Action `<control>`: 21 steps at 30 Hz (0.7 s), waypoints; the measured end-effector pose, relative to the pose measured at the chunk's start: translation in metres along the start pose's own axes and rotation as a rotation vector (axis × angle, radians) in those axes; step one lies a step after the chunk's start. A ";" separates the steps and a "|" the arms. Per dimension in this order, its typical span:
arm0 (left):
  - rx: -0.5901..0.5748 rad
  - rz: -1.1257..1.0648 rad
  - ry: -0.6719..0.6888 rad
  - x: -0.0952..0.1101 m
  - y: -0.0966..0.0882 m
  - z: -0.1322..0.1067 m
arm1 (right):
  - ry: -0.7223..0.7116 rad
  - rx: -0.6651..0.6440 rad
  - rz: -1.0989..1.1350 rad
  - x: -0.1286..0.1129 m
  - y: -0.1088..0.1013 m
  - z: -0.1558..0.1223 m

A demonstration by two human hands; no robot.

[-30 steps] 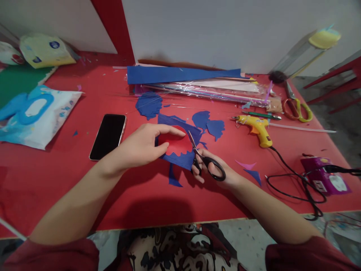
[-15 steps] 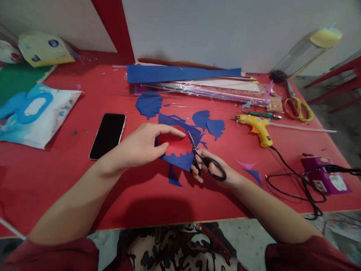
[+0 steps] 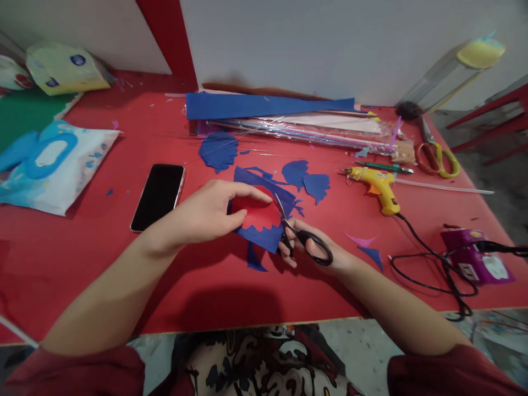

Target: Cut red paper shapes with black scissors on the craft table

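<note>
My left hand point(image 3: 214, 212) grips a red scalloped piece point(image 3: 259, 212) laid over a blue sheet point(image 3: 262, 239), thumb and forefinger on top and the other fingers hidden. Black-handled scissors point(image 3: 315, 247) sit in my right hand point(image 3: 330, 253), with a finger or thumb through a loop. Their blades point up and away, at the right edge of the red piece and the blue sheet. Cut blue petal shapes point(image 3: 317, 188) lie just beyond, and a stack of blue scalloped shapes point(image 3: 218, 151) rests farther left. One blue scrap point(image 3: 256, 258) shows beneath the sheet.
A phone point(image 3: 159, 197) lies by my left forearm, and a wipes pack point(image 3: 78, 165) is farther left. On the right are a yellow glue gun point(image 3: 381, 190), its looping black cord, a purple power box point(image 3: 474, 258) and larger scissors point(image 3: 437, 157). Wrapped sticks point(image 3: 305, 135) line the back.
</note>
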State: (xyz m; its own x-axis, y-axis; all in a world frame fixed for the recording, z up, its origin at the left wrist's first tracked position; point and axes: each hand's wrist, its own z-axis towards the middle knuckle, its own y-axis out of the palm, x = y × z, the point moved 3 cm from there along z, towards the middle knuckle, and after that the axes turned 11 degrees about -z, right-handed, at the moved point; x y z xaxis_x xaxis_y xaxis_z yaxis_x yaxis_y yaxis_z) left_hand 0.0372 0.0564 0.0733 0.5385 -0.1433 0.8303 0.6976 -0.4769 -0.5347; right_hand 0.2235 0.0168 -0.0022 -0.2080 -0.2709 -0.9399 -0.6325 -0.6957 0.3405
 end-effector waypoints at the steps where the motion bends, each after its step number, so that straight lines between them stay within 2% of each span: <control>1: -0.004 0.002 0.000 0.000 0.000 0.000 | 0.002 0.000 0.000 0.000 0.000 0.000; 8: -0.004 0.012 0.004 0.000 0.000 0.000 | 0.046 0.023 0.013 0.003 -0.002 -0.001; 17: -0.032 0.013 -0.011 0.000 0.001 0.000 | 0.004 -0.046 0.048 0.001 0.001 -0.001; 21: -0.045 0.002 0.036 0.001 0.000 -0.001 | 0.027 -0.046 0.058 0.005 0.000 -0.002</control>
State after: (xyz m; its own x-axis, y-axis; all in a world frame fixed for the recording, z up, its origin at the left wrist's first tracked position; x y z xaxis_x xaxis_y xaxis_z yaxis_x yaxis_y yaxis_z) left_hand 0.0374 0.0558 0.0745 0.5222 -0.1749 0.8347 0.6743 -0.5146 -0.5297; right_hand 0.2239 0.0144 -0.0073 -0.2228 -0.3285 -0.9179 -0.5848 -0.7083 0.3954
